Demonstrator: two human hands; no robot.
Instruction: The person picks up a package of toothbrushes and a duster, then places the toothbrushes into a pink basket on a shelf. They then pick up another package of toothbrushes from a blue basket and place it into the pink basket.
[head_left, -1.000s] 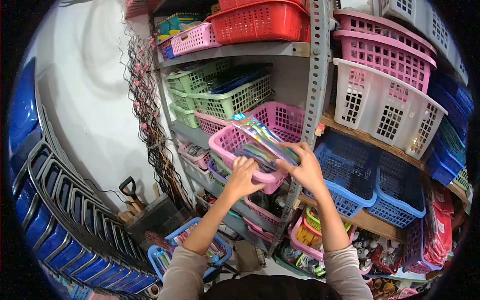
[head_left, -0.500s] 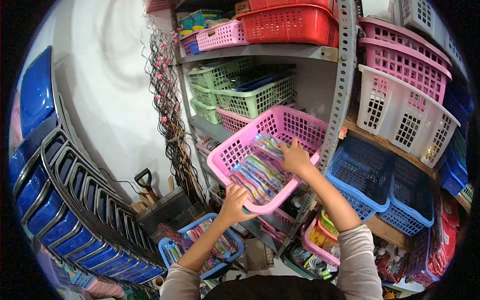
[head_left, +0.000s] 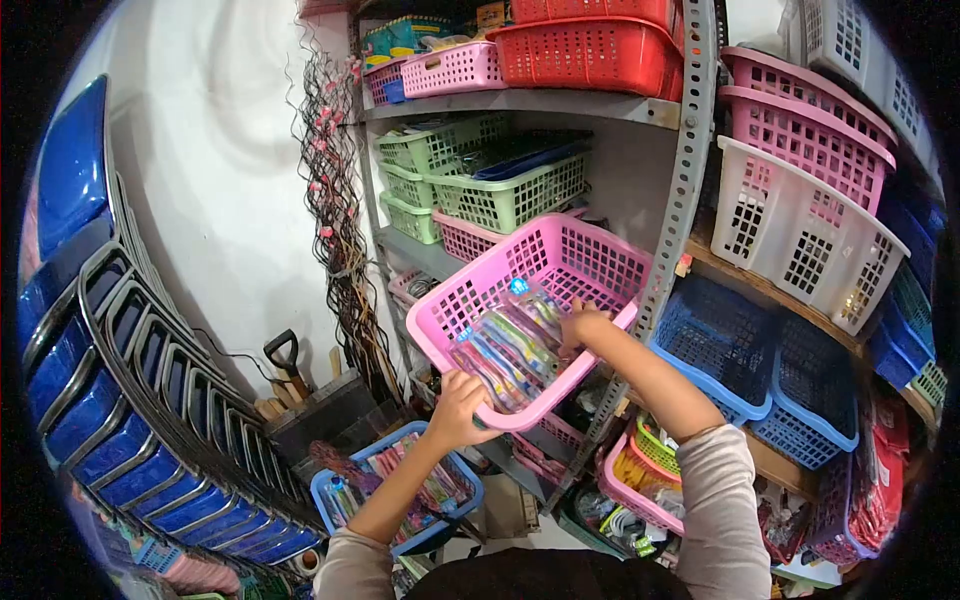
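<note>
A pink plastic basket (head_left: 540, 408) is held up tilted in front of me. My left hand (head_left: 461, 408) is closed round its near-left rim, thumb below and fingers over the edge. Inside lie several clear packs of what look like toothbrushes (head_left: 505, 350), in mixed colours, side by side. My right hand (head_left: 586, 325) reaches over the right rim into the basket, its fingers bent down round the right end of the packs. Its fingertips are partly hidden among the packs.
Grey metal shelves (head_left: 560, 103) hold green baskets (head_left: 515, 203) and red baskets (head_left: 590, 55). At right stand blue baskets (head_left: 710, 345) and a white basket (head_left: 800, 235). Stacked blue chairs (head_left: 120, 440) line the left. Below sits a blue basket (head_left: 478, 500) of packaged goods.
My right hand has moved slightly down and left, from fingers spread over the packs to bent down at their right end. The left hand keeps its hold on the basket.
</note>
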